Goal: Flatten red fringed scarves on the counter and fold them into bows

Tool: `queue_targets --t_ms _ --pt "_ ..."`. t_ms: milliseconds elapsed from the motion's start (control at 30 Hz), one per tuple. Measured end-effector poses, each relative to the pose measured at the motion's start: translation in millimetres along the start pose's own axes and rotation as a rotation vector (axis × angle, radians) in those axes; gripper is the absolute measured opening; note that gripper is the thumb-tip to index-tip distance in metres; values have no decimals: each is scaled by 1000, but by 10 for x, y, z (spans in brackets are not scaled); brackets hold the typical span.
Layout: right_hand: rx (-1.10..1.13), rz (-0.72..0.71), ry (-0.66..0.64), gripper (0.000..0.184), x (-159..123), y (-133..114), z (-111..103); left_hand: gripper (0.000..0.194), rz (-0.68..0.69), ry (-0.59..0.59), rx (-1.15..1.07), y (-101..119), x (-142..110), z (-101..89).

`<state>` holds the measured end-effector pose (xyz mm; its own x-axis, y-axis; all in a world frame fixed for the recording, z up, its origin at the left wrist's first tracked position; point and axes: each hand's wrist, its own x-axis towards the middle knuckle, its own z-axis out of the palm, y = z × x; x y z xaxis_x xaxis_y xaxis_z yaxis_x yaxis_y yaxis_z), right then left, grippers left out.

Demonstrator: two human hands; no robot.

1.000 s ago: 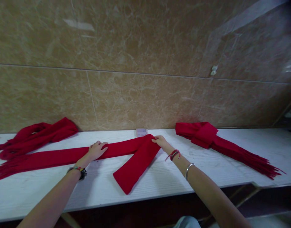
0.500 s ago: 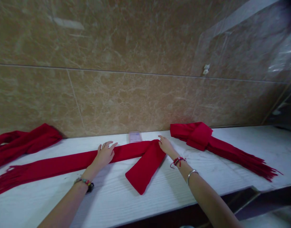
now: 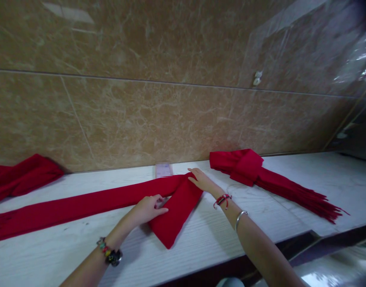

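The middle scarf [image 3: 81,205] lies lengthwise on the surface [image 3: 105,259], near the wall [image 3: 159,123]. One slanting fold is made, its flap [image 3: 178,215] angled toward the person; the long run stays flat and unfolded, so the work looks only partly done. The right hand [image 3: 201,181] rests at the fold's corner, grip loose, fingers parted; the left hand [image 3: 148,209] has its thumb over the flap, though whether its grip pinches cannot be told. The right-hand scarf [image 3: 248,167] already lies wrapped over itself; the left-hand scarf [image 3: 30,175] lies bunched.
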<state>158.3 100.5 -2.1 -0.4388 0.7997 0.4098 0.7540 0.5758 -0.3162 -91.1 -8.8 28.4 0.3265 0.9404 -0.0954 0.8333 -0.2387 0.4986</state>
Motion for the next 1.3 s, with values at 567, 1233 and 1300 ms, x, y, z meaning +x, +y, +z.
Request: queue_targets --t_ms 567,1233,1300 --pt "123 104 190 49 33 45 -45 47 65 -398 -921 258 -287 -268" --pt "27 320 50 44 43 -77 28 40 256 321 207 132 -100 -65" --pt "-58 270 82 46 22 -169 14 46 374 259 255 138 -94 6"
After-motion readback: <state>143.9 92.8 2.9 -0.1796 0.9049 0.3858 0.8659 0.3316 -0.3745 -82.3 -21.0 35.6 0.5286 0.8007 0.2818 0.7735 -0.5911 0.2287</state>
